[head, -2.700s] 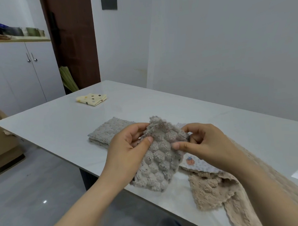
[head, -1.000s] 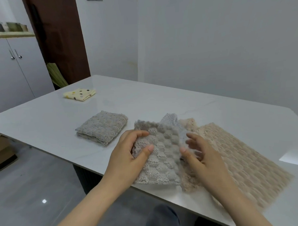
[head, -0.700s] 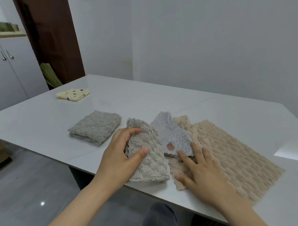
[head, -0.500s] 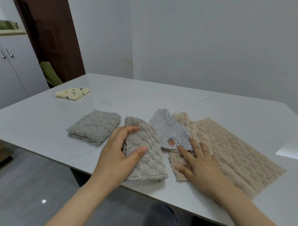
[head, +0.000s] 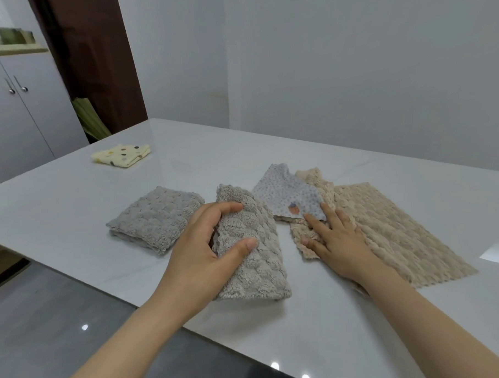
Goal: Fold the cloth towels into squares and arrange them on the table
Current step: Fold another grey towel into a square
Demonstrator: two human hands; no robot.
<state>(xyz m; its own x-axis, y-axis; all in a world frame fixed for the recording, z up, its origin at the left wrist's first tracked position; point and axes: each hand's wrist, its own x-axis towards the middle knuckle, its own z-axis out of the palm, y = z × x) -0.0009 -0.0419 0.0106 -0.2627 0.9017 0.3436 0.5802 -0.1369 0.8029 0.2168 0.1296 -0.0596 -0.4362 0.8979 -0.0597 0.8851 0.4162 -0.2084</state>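
Folding of the grey towel [head: 254, 254] looks nearly done: left hand [head: 205, 248] grips its nine-o'clock edge at the table's [head: 320, 328] six-o'clock rim, while right hand [head: 336, 239] lies flat, fingers straight, on the beige towel [head: 393, 228] at three o'clock, likely next for folding.

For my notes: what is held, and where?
Left hand grips the near grey towel at its left edge; right hand lies flat on the beige towel, holding nothing.
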